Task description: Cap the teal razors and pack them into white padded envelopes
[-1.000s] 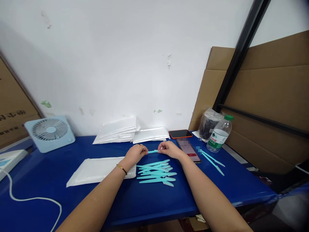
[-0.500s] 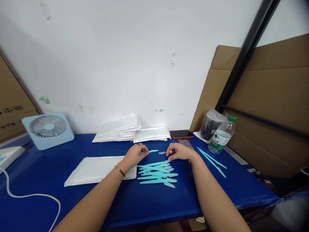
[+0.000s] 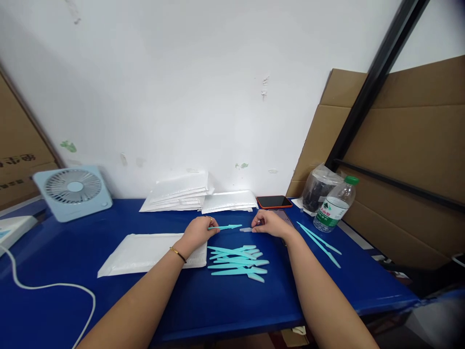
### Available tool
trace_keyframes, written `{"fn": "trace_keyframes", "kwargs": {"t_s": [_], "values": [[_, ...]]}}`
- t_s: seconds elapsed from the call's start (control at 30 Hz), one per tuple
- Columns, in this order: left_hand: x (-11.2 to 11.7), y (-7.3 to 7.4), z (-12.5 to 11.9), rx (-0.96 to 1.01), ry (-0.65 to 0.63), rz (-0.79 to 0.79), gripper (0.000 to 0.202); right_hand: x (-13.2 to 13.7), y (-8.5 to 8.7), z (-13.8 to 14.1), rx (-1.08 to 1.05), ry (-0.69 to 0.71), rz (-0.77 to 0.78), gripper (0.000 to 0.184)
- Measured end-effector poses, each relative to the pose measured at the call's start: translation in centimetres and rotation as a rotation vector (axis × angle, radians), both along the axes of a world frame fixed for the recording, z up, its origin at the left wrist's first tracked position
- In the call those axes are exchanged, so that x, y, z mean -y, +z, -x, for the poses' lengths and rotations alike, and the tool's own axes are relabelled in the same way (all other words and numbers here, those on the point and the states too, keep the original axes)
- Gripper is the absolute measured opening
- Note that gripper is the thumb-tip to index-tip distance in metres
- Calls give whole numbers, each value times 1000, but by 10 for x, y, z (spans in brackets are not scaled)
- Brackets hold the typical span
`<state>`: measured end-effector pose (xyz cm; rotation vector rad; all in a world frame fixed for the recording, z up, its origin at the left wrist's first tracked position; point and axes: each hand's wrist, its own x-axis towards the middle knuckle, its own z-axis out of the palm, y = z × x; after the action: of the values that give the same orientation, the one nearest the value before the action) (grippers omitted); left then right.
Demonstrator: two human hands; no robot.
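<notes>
Your left hand holds a slim turquoise eyebrow razor by its handle, the fingers closed narrowly on it, and its slender tip points across the blue counter toward your other hand. Your right hand has thumb and fingers pinched together on one end of a small translucent blade cover, whose free end lies just beside the razor's tip; you cannot tell from this view whether the two touch. Nearer to you, between your forearms, a loose pile of turquoise eyebrow razors lies on the counter, handles mostly to the left and paler ends to the right, several of them crossing. Beyond your right arm, two more razors lie close together at a slant. Your left wrist, which wears a bracelet, passes over a white padded envelope lying flat. Against the wall you have a tall stack of white padded envelopes, with a lower stack next to it, then a phone in an orange case. A second phone is partly hidden by your right hand. Farther right, a green-capped plastic bottle stands beside a dark object wrapped in clear plastic; at far left, you have a pale blue fan.
</notes>
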<state>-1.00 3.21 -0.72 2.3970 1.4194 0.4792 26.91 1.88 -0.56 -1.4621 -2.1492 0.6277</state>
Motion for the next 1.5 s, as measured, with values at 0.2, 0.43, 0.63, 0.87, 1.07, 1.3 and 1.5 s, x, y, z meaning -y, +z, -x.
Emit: {"fn": "trace_keyframes", "kwargs": {"t_s": [0.2,0.43,0.63,0.87,1.07,1.3,1.5], "values": [[10,4,-5,39,-54,-98,24,14,9,13,69,249,146,23],[21,-1,-21,-21,-272,5,26,16,10,24,107,302,80,17],[10,3,-12,-65,-131,-150,22,9,6,14,58,155,-48,10],[14,10,-6,22,-204,-33,29,8,7,6,22,119,-25,14],[28,5,-14,-36,-355,131,29,18,15,14,9,254,83,24],[14,4,-13,-29,-175,35,24,14,10,21,82,315,120,29],[7,4,-5,-34,-29,-75,23,6,4,10,93,23,53,24]]}}
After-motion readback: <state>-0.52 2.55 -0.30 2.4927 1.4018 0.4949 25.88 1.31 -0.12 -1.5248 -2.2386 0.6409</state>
